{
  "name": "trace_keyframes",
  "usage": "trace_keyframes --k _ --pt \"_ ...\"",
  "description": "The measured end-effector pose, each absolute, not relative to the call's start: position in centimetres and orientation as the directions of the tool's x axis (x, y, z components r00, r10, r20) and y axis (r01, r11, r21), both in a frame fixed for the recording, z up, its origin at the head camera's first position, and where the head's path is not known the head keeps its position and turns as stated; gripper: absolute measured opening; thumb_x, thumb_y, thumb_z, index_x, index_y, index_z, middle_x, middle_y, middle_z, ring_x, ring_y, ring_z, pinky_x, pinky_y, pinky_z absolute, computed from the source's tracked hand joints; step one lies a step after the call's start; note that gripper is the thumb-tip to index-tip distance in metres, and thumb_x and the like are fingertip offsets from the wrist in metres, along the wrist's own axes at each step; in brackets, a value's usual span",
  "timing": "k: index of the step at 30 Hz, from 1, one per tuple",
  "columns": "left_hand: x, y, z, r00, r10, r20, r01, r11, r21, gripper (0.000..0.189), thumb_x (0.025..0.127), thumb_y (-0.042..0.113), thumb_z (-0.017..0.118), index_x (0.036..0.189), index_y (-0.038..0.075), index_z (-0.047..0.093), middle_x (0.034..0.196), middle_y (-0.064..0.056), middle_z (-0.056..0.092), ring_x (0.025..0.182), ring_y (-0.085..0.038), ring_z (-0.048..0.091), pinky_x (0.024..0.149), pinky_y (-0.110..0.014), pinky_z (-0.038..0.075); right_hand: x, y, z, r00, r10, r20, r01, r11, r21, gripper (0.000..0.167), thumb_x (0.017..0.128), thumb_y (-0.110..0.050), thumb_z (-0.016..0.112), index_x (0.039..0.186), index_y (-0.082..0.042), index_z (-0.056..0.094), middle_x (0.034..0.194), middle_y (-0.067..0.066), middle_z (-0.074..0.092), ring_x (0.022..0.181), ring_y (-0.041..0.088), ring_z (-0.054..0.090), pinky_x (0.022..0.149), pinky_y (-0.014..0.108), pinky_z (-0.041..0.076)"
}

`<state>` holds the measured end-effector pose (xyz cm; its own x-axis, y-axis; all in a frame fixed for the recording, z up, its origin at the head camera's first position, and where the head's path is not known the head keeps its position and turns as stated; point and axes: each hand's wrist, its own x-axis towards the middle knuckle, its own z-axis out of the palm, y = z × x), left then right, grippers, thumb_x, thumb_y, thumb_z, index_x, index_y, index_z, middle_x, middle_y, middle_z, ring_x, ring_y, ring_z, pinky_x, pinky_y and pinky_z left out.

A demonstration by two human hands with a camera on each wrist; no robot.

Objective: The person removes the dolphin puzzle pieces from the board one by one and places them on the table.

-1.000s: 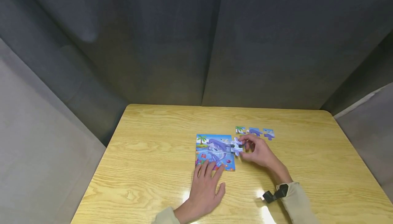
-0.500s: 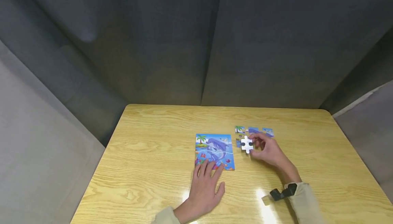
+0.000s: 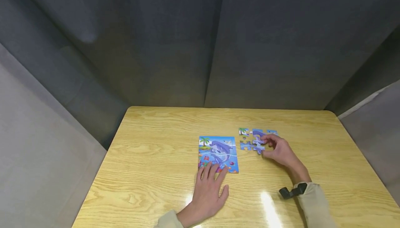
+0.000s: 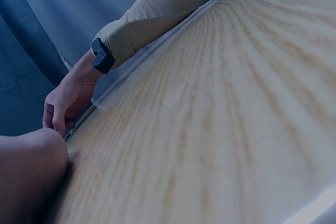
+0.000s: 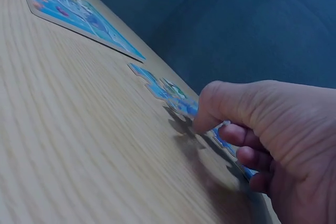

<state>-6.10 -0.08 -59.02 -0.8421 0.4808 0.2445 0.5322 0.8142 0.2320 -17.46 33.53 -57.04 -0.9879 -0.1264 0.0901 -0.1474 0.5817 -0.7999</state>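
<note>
A square dolphin picture board lies flat on the table. My left hand rests across its lower edge with fingers spread and straight. Right of the board, my right hand pinches a purple-blue jigsaw piece between thumb and fingers. That piece sits right beside a blue jigsaw piece on its left. Above them lie a palm-tree piece, a dolphin piece and a corner piece, the last partly behind my fingers. From the right wrist view, the thumb and curled fingers hover close over the pieces.
A pale wood-grain table carries everything. Its far edge meets a dark grey curtain, with lighter panels at both sides. A black wrist device is strapped at the right sleeve.
My right hand has carried the piece rightward from the board's edge to the loose pieces. The piece showed a whitish back before and shows its printed side now. My left hand stays put.
</note>
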Motion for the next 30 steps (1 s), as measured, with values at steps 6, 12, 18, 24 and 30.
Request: trace_keyframes --k 6,12,18,24,30 --pt "-6.1 -0.1 -58.9 -0.841 0.476 0.259 0.532 0.816 0.228 0.059 0.101 0.044 0.053 0.157 0.025 0.046 0.151 -0.006 0.045 0.147 -0.035 0.036 0.116 -0.059 0.031 -17.6 34.1 -57.1 -0.993 -0.11 0.036 -0.101 0.664 -0.741 0.049 0.076 0.002 0.082 0.122 0.001 0.067 0.106 0.014 0.069 0.09 0.024 0.053 0.072 0.021 0.044" --pt "-6.2 -0.1 -59.0 -0.842 0.473 0.26 0.528 0.819 0.223 0.059 0.102 0.044 0.052 0.157 0.026 0.046 0.151 -0.005 0.045 0.147 -0.035 0.035 0.116 -0.059 0.031 -17.7 34.3 -56.8 -0.991 -0.133 0.016 -0.101 0.664 -0.741 0.047 0.079 0.001 0.082 0.123 0.004 0.065 0.105 0.015 0.065 0.088 0.024 0.05 0.071 0.024 0.041" --pt "-6.1 -0.1 -58.9 -0.844 0.474 0.25 0.526 0.821 0.222 0.06 0.102 0.045 0.051 0.158 0.026 0.045 0.151 -0.005 0.045 0.148 -0.035 0.034 0.116 -0.059 0.03 -18.0 34.5 -56.4 -0.985 -0.169 -0.035 -0.084 0.647 -0.758 0.047 0.081 -0.001 0.083 0.124 0.007 0.064 0.105 0.017 0.063 0.089 0.024 0.047 0.071 0.025 0.038" --pt "-6.1 -0.1 -59.0 -0.843 0.477 0.25 0.529 0.817 0.227 0.059 0.102 0.045 0.051 0.158 0.025 0.045 0.152 -0.005 0.044 0.148 -0.035 0.034 0.116 -0.059 0.03 -18.3 34.8 -56.6 -0.979 -0.197 -0.056 -0.074 0.599 -0.797 0.048 0.082 0.001 0.082 0.126 0.009 0.063 0.104 0.018 0.06 0.085 0.023 0.044 0.067 0.026 0.035" --pt "-6.2 -0.1 -59.1 -0.841 0.481 0.247 0.533 0.815 0.227 0.059 0.103 0.045 0.049 0.158 0.025 0.045 0.152 -0.005 0.044 0.148 -0.035 0.033 0.116 -0.059 0.03 -18.3 34.9 -56.7 -0.976 -0.215 -0.044 -0.091 0.579 -0.81 0.048 0.084 0.001 0.081 0.127 0.01 0.062 0.104 0.019 0.06 0.084 0.023 0.042 0.065 0.028 0.034"
